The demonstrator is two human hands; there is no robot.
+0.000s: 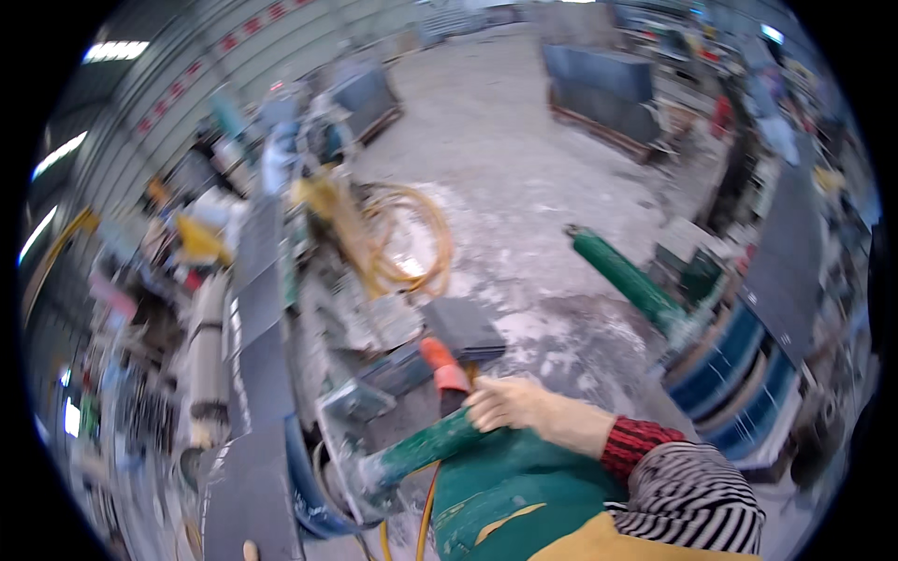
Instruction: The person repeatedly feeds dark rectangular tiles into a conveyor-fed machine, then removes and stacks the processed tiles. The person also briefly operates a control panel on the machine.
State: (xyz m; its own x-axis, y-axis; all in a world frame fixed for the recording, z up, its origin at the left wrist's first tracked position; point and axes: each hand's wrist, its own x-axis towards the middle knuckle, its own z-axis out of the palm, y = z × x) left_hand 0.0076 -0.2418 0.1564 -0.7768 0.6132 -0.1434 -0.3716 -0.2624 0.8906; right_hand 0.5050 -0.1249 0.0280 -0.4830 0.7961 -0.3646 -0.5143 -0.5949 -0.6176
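Note:
My right hand (514,409), in a striped sleeve with a red knitted cuff, reaches in from the lower right. Its fingers curl over the upper end of a dusty green tube (426,447), which slants down to a pale metal bracket (360,463). Just beyond the fingertips stands an orange piece (445,365) with a dark lower part; its kind is unclear. Of my left hand only what looks like a fingertip (251,550) shows at the bottom edge, by a long dark slab (248,491). The rest of that hand is out of frame.
Dark flat slabs (463,327) lie stacked beyond my right hand. A coiled yellow hose (435,234) rests on the dusty floor. To the right are another green tube (627,280) and blue curved drums (720,369). Large dark panels (603,93) stand farther off.

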